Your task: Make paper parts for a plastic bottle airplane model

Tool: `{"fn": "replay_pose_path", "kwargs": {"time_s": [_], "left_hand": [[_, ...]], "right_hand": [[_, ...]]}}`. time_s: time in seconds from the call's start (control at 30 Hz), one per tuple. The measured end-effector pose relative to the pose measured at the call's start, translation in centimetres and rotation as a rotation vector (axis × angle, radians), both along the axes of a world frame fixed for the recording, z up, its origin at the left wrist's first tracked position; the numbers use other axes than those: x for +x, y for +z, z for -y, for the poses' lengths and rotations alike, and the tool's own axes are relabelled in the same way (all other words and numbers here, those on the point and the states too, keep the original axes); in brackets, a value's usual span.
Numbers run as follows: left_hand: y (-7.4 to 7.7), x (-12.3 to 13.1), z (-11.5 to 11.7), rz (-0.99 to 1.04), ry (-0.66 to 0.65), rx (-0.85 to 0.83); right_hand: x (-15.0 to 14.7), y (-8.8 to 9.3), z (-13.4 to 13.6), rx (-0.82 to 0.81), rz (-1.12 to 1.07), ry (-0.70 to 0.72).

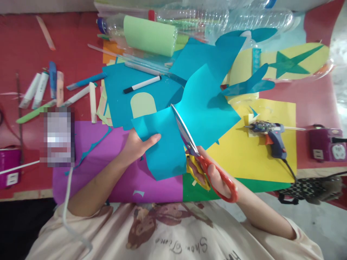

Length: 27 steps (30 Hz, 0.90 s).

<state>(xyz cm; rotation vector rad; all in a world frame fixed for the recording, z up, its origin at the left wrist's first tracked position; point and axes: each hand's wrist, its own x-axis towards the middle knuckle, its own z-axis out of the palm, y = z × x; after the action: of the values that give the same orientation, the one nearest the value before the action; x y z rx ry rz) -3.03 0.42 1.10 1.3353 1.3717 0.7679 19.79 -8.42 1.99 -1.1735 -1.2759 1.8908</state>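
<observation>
My left hand pinches the left part of a bright blue paper sheet, thumb on top and the other fingers hidden beneath. In my right hand are scissors with a red and a yellow handle. Their blades lie along a cut in the sheet, tip pointing away from me, the left piece hanging lower. Beneath the sheet lies more blue paper, with a black-and-white marker and a pale green rounded paper piece on it.
A hot glue gun lies on yellow paper at the right. Clear plastic bottles line the back, and a decorated bottle lies far right. Several markers are at the left, near a blurred-out object on purple paper.
</observation>
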Motion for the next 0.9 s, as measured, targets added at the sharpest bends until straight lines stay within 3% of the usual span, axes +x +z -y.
{"fn": "replay_pose_path", "kwargs": {"time_s": [0.23, 0.5, 0.9], "left_hand": [[-0.1, 0.0, 0.0, 0.015, 0.011, -0.021], [-0.4, 0.0, -0.1, 0.0, -0.021, -0.017], [-0.5, -0.3, -0.2, -0.016, -0.028, -0.016]], "right_hand": [[-0.8, 0.5, -0.8, -0.054, -0.153, -0.041], [-1.0, -0.4, -0.6, -0.09, -0.162, -0.109], [-1.3, -0.1, -0.9, -0.083, -0.198, -0.12]]}}
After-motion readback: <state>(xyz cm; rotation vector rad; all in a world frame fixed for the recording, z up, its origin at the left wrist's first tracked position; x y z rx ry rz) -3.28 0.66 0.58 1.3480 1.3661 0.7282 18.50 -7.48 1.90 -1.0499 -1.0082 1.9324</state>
